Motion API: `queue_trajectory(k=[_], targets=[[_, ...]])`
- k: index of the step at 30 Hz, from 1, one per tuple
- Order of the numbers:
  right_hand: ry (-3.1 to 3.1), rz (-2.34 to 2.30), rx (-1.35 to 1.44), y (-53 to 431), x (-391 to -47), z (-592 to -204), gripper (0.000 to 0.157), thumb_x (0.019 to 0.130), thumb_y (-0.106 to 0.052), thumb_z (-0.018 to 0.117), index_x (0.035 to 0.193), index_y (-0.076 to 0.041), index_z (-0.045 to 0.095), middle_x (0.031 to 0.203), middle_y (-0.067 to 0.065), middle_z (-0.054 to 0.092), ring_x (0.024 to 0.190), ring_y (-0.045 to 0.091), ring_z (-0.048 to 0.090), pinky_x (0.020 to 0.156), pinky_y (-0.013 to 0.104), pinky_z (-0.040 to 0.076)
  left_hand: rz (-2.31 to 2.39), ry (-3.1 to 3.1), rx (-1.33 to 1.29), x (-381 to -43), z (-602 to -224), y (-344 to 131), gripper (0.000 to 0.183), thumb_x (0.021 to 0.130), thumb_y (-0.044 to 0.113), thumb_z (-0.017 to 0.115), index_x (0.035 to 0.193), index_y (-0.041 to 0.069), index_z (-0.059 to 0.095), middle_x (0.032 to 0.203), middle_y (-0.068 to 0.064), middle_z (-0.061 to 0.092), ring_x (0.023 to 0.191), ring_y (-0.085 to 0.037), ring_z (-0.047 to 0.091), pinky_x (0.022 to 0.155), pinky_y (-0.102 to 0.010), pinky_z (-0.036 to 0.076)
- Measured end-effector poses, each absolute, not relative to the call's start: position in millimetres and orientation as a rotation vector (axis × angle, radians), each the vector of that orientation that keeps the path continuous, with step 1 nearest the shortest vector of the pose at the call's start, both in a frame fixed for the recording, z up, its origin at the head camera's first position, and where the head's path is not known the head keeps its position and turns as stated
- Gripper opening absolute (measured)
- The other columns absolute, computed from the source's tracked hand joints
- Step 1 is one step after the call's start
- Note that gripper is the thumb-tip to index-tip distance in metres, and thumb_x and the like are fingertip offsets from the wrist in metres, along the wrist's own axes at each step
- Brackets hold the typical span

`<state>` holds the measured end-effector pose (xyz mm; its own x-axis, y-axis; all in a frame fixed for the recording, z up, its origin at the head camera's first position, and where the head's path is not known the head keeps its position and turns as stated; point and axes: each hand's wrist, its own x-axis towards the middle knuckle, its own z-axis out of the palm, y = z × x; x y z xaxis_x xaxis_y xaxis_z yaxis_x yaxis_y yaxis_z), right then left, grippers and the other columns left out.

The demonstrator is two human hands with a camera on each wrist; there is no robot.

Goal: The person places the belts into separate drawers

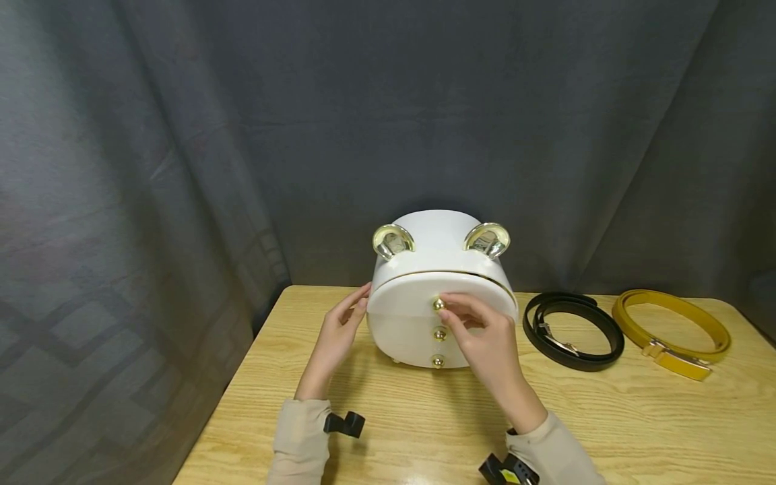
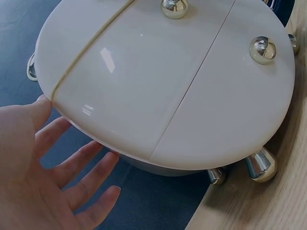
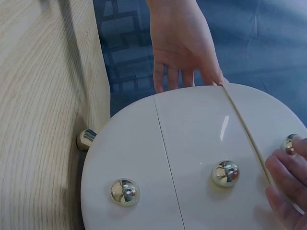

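Note:
A white rounded box (image 1: pixel 406 316) with two gold ears and a column of gold knobs stands on the table, its front facing me. My right hand (image 1: pixel 488 337) pinches the top gold knob (image 1: pixel 439 304) between thumb and fingers. The middle knob (image 3: pixel 225 173) and bottom knob (image 3: pixel 125 192) are untouched. My left hand (image 1: pixel 336 330) touches the box's left side, its fingers spread and fairly straight along the edge in the left wrist view. A thin gold line (image 2: pixel 91 44) crosses the front beside the left thumb. A narrow dark gap shows along the top front edge at the right.
A coiled black belt (image 1: pixel 582 364) lies on the wooden table (image 1: pixel 388 438) right of the box. Farther right is a coiled yellow belt (image 1: pixel 682 364) with a gold buckle. A grey curtain (image 1: pixel 388 135) hangs close behind the box.

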<state>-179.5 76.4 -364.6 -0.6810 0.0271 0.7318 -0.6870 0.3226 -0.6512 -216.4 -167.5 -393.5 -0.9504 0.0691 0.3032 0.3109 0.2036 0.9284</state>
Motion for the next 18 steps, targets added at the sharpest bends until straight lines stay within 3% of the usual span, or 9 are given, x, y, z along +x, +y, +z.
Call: queue_trajectory(k=[18], targets=[[-1.945, 1.415, 0.57, 76.6, -182.9, -365.5, 0.021, 0.083, 0.0, 0.078, 0.103, -0.008, 0.076, 0.09, 0.001, 0.075, 0.073, 0.011, 0.068, 0.064, 0.017, 0.052, -1.854, -2.274, -0.356, -216.0, -393.5, -168.2, 0.042, 0.105, 0.033, 0.051, 0.143, 0.015, 0.056, 0.14, -0.006, 0.057, 0.123, -0.027, 0.056, 0.107, -0.049, 0.039]])
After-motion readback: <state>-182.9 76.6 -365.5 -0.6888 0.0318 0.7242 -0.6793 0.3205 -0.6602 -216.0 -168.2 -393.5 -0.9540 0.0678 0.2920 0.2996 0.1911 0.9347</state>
